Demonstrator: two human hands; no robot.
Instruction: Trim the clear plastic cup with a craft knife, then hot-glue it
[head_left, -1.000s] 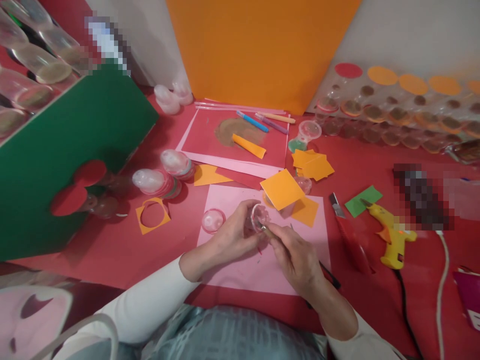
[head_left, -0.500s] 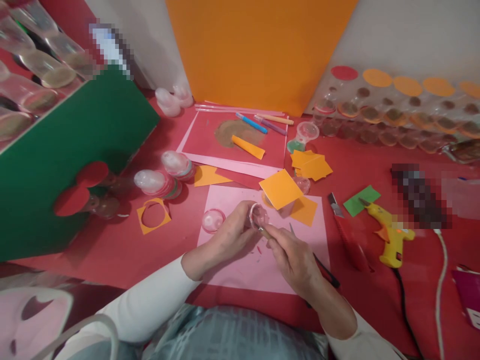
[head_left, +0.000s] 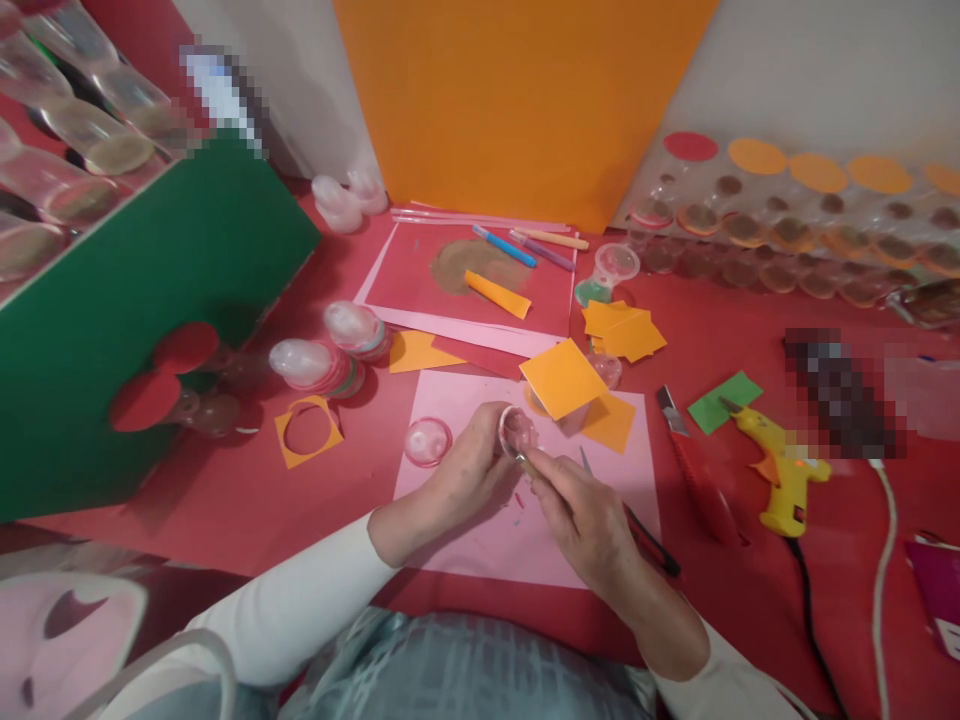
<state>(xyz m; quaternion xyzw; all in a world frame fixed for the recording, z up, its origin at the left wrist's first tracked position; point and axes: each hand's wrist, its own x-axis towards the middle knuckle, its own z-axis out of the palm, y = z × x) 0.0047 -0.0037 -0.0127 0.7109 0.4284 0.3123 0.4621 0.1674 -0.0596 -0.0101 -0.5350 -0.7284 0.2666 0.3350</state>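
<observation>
A: Clear plastic cup [head_left: 517,432], the small one, where is it now?

B: It is in the left hand [head_left: 469,470], lifted a little above the pink paper sheet [head_left: 525,540]. The fingers close around its side, and the open mouth faces toward the right hand [head_left: 581,520].

A: And what does the right hand hold?

B: It is clenched on a thin tool [head_left: 525,462]. The tip touches the rim of the cup. I cannot tell exactly what tool it is; only a short pale end shows between the fingers. A pair of scissors [head_left: 637,530] with dark handles lies under this hand, on the pink sheet.

A: So which step is in hand, you think?

B: I judge the person is scraping or trimming the cup at its rim. Small red bits lie on the pink sheet just below, so it looks like cleaning of the edge. The next move calls for a slow turn of the cup in the left fingers, so the tool meets a fresh part of the rim, with light pressure because the plastic is thin.

A: What is around?

B: An orange paper square [head_left: 562,378] just beyond the hands, another clear lid [head_left: 427,441] to the left, and a yellow glue gun [head_left: 784,470] well apart on the right.
</observation>
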